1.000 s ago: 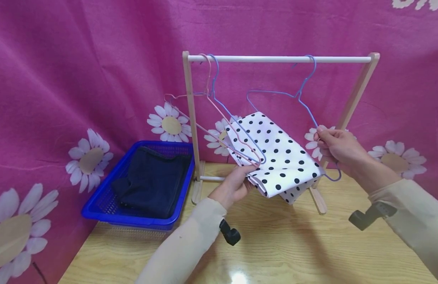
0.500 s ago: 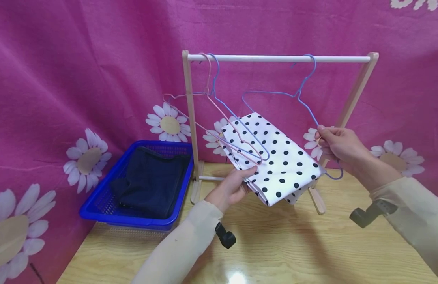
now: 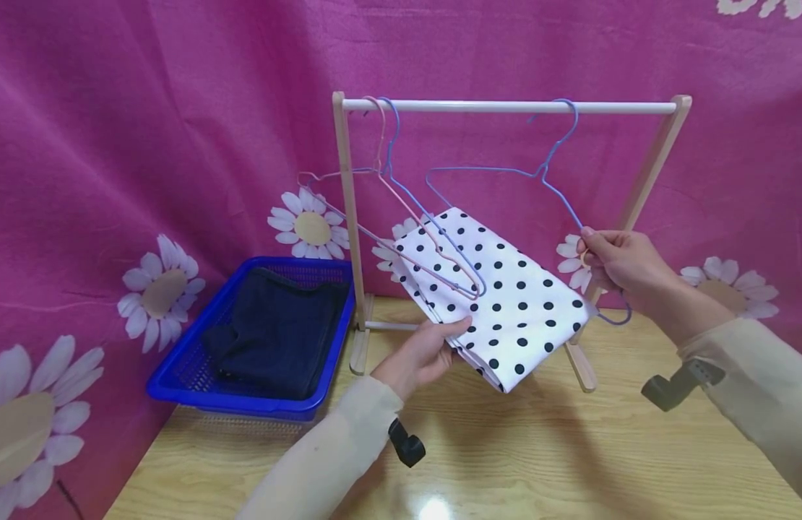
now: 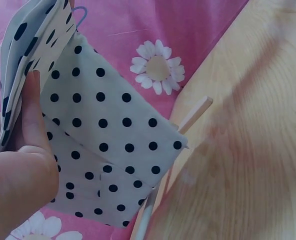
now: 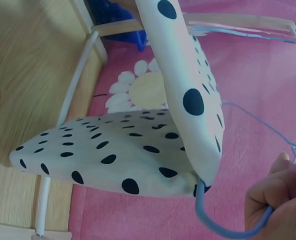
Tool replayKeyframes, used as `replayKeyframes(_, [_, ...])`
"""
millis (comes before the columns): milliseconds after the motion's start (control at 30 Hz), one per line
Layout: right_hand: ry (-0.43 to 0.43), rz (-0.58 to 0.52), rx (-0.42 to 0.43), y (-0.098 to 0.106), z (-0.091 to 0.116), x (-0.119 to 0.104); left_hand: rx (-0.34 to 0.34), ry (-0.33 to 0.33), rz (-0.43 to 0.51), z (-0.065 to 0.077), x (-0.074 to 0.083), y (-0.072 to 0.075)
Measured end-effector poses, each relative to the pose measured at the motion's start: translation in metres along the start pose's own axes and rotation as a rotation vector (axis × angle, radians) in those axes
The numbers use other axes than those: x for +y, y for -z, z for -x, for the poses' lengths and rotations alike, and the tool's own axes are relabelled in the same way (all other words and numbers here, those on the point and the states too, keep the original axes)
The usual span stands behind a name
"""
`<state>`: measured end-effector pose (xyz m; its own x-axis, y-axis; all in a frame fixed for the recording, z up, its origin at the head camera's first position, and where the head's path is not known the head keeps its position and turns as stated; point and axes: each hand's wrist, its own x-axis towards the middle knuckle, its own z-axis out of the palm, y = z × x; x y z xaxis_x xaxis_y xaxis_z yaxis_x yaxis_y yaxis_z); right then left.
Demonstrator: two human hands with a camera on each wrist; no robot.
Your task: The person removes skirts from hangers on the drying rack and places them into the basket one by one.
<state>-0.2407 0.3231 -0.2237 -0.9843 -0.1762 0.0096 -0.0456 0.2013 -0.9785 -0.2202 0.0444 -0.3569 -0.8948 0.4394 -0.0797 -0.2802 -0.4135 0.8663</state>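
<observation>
A white cloth with black polka dots [image 3: 505, 289] lies folded over the lower bar of a blue hanger [image 3: 485, 169], whose hook sits on the rack's white rail. My left hand [image 3: 430, 350] pinches the cloth's near left edge, thumb on top and fingers beneath. In the left wrist view the cloth [image 4: 103, 120] hangs down in a second layer past the left hand [image 4: 28, 165]. My right hand [image 3: 625, 267] grips the right arm of the blue hanger. The right wrist view shows the hanger's curved end [image 5: 223, 227] coming out of the fold beside the right hand [image 5: 280, 200].
A pink hanger [image 3: 396, 193] and another blue hanger [image 3: 407, 191] hang at the rail's left end, their lower corners in front of the cloth. A blue basket [image 3: 180, 396] with dark folded fabric [image 3: 277, 336] stands left of the wooden rack [image 3: 349, 217] on the table [image 3: 570, 448].
The left hand has drawn the upper cloth layer toward the person and downward, so it lies flatter and covers the lower layer. The held hanger's left end has shifted left; the right hand stays on it.
</observation>
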Motion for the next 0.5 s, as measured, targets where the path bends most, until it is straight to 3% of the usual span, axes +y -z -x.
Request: replayKeyframes(500, [0.026, 0.163, 0.06, 0.003, -0.0034, -0.0002, -0.037, 0.003, -0.056, 0.0084, -0.0074, 0.0044])
